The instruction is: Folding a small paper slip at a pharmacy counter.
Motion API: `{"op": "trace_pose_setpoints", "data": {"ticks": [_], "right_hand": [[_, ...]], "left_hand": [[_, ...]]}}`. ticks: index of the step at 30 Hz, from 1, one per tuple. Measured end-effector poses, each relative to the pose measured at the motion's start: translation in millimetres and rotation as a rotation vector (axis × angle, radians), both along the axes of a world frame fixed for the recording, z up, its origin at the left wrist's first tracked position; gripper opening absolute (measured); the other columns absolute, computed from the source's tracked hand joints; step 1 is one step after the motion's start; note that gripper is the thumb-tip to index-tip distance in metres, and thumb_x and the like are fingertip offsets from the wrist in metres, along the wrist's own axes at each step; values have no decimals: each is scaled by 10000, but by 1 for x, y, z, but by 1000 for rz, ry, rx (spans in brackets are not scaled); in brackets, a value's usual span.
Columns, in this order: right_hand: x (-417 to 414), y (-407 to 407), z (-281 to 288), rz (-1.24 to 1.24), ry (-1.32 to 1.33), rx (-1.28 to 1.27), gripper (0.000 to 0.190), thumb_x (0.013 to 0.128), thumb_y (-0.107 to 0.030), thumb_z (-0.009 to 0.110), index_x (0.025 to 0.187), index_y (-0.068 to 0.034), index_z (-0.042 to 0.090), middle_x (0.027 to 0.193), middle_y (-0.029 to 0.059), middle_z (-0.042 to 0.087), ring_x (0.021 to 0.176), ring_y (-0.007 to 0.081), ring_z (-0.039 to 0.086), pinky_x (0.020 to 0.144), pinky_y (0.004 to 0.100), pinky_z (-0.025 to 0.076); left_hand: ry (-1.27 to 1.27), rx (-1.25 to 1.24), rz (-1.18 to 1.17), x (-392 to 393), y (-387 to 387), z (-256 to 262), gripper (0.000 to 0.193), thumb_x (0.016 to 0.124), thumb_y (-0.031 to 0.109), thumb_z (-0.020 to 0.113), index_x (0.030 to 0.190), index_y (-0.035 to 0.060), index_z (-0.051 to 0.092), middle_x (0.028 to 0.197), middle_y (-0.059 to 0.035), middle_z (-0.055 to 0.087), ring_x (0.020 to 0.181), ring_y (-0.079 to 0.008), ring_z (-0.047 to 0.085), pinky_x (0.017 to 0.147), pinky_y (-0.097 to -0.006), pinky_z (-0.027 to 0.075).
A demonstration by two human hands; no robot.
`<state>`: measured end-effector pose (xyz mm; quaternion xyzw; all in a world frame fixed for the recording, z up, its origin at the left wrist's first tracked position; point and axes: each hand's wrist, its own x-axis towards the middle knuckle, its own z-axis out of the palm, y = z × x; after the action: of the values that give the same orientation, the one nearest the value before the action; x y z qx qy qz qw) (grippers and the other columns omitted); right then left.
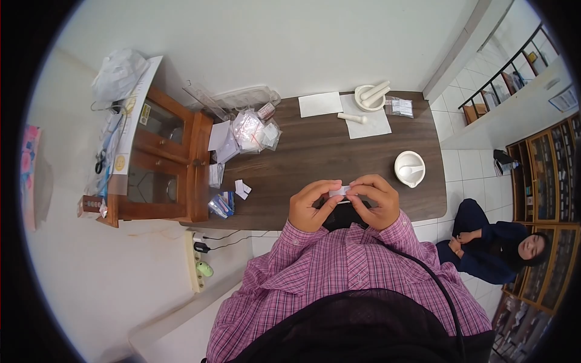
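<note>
Between my fingertips is a small folded white paper (339,191), held at the front edge of the dark wooden table (308,159). My left hand (313,204) pinches its left end with thumb and index finger. At the right end, the thumb and fingers of my right hand (376,202) grip it too. To the right stands a white mortar (410,181) with a white spoon-like tool (408,170) inside. A few small white paper pieces (243,188) lie on the table to the left, beside a blue-and-white packet (222,205).
A second mortar (358,95) holding pestles (376,94) stands at the back on white paper (370,127), with another pestle (352,118) before it. Clear plastic bags (249,131) lie by a wooden glass-door cabinet (159,159) at left. A person (490,245) sits on the right.
</note>
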<state>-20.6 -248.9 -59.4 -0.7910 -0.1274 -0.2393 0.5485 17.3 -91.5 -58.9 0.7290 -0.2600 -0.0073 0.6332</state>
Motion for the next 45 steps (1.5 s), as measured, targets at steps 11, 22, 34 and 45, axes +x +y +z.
{"op": "trace_pose_setpoints", "data": {"ticks": [11, 22, 34, 45], "right_hand": [[6, -4, 1, 57, -33, 25, 224, 609, 48, 628, 815, -38, 616, 904, 77, 548, 711, 158, 529, 605, 219, 432], [2, -3, 2, 161, 59, 157, 231, 640, 63, 593, 857, -16, 604, 904, 89, 552, 762, 159, 531, 645, 221, 449], [5, -11, -7, 178, 315, 340, 129, 687, 66, 572, 799, 5, 591, 827, 58, 539, 651, 99, 513, 587, 170, 440], [0, -3, -12, 123, 404, 446, 119, 689, 73, 575, 781, -1, 589, 756, 48, 504, 579, 80, 490, 527, 142, 406]], "left_hand": [[148, -50, -29, 2, 4, -3, 238, 679, -16, 623, 913, 0, 580, 908, -86, 595, 703, -118, 545, 625, -190, 434], [220, -112, -52, 3, 4, -6, 264, 662, -26, 639, 918, 1, 576, 869, -84, 596, 702, -120, 545, 625, -191, 438], [-194, 37, -18, 0, -3, -1, 302, 615, -1, 670, 905, 28, 589, 870, -69, 589, 697, -150, 560, 630, -214, 453], [-173, 131, 6, 0, -3, -2, 272, 589, 7, 690, 847, 10, 603, 864, -77, 581, 711, -162, 558, 636, -224, 443]]}}
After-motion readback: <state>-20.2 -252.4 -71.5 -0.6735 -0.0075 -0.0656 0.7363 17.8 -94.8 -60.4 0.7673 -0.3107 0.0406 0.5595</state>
